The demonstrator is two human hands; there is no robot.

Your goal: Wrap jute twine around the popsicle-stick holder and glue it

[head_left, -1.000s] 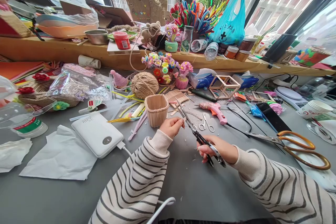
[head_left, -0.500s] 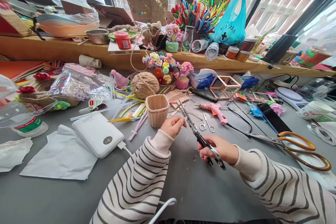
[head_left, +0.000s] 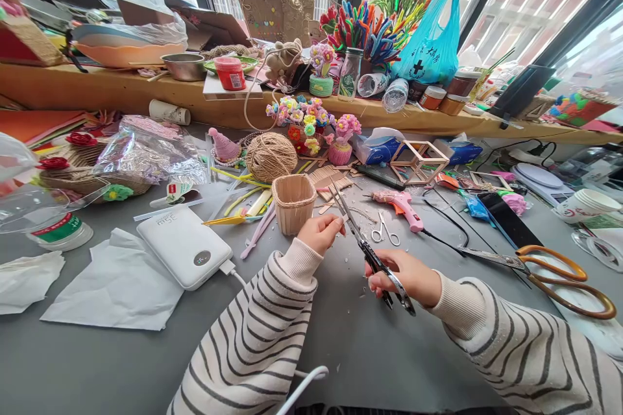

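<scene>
My right hand [head_left: 403, 277] is closed around the dark handles of a pair of scissors [head_left: 361, 240], whose long silver blades point up and away to the left, slightly parted. Close against those blades, my left hand [head_left: 321, 233] pinches something small and thin between thumb and fingertips; a pale bit shows at the tips, too small to name. Just beyond the left hand stands a small basket made of wooden sticks [head_left: 294, 211] with a twine-wrapped rim. Small white-handled scissors [head_left: 385, 231] lie on the table past the right hand.
A pink glue gun [head_left: 400, 205] with a black cord lies beyond the right hand. Large scissors with orange-brown handles [head_left: 567, 282] rest at right, near a phone [head_left: 509, 217]. At left are a white power bank [head_left: 185, 248] and paper [head_left: 114, 285]. A twine ball [head_left: 271, 155] sits behind.
The view has shifted slightly. Both hands keep nearly the same pose, with the scissor blades still beside the left fingertips.
</scene>
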